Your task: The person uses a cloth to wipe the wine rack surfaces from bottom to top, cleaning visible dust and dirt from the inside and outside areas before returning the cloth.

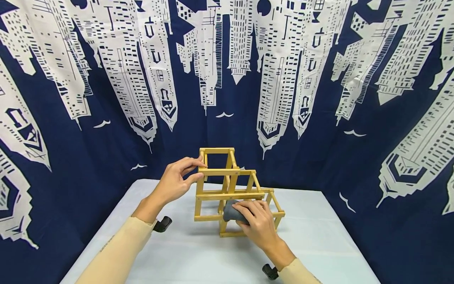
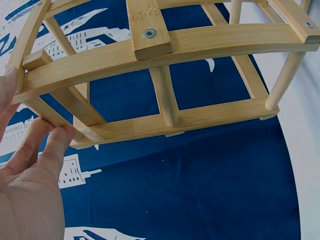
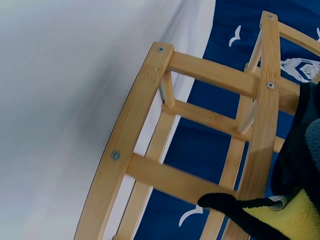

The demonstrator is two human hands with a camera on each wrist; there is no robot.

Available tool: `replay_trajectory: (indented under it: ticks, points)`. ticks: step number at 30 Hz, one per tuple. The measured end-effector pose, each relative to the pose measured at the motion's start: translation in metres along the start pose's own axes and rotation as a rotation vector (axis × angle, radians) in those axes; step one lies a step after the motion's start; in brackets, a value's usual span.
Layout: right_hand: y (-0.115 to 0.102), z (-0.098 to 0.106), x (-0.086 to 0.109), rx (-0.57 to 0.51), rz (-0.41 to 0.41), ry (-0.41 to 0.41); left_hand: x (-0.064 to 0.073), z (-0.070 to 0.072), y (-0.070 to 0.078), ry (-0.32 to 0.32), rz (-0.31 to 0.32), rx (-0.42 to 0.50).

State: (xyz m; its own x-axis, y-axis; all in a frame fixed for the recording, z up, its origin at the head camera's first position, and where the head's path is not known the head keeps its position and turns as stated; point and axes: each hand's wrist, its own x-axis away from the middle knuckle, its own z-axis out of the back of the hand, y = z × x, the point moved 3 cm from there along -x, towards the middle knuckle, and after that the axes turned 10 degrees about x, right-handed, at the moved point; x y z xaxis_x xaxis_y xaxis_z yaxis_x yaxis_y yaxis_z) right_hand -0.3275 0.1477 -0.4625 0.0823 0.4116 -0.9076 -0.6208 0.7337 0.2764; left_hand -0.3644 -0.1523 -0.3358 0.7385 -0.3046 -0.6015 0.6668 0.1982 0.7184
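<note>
A stepped wooden rack (image 1: 230, 196) of pale slats and round dowels stands on the table, tallest at its left. My left hand (image 1: 177, 179) pinches its upper left corner between thumb and fingers. In the left wrist view, the fingertips of that hand (image 2: 32, 195) lie against a dowel under a long curved slat (image 2: 210, 41). My right hand (image 1: 260, 223) grips a grey cloth (image 1: 232, 213) against the rack's lower middle slats. Up close in the right wrist view, the cloth (image 3: 300, 215) shows dark edges and a yellow face beside a slat; the right hand is out of that view.
The white table (image 1: 177, 252) extends around the rack. A navy curtain (image 1: 227, 134) printed with white upside-down buildings hangs behind it and along both sides. A black wrist mount (image 1: 162, 224) sits under the left wrist, another mount (image 1: 270, 271) by the right.
</note>
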Motion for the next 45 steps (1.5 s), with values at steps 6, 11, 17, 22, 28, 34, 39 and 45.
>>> replay_trajectory:
  ticks: [6, 11, 17, 22, 28, 34, 39, 45]
  points:
    - [0.018, 0.016, 0.011, 0.007, 0.001, 0.035, -0.001, -0.001, 0.001, 0.002, -0.017, 0.013]
    - [0.042, 0.030, 0.019, 0.049, 0.030, 0.062, -0.003, 0.000, 0.002, 0.003, -0.031, -0.001]
    - [0.060, 0.036, 0.024, 0.109, 0.046, -0.007, -0.004, 0.001, 0.003, -0.001, -0.027, -0.021]
    - [0.059, 0.032, 0.034, 0.103, 0.011, -0.149, -0.005, 0.002, 0.004, -0.008, -0.035, -0.035]
    - [0.055, 0.028, 0.041, 0.074, -0.047, -0.229, -0.008, 0.002, 0.005, -0.024, -0.043, -0.051]
    - [0.058, 0.029, 0.034, 0.099, -0.006, -0.173, -0.007, 0.003, 0.006, -0.020, -0.035, -0.060]
    - [0.060, 0.032, 0.029, 0.093, -0.028, -0.053, -0.007, 0.002, 0.005, -0.029, -0.024, -0.065]
    - [0.058, 0.034, 0.035, 0.039, -0.039, -0.002, -0.006, 0.002, 0.004, -0.018, -0.002, -0.072]
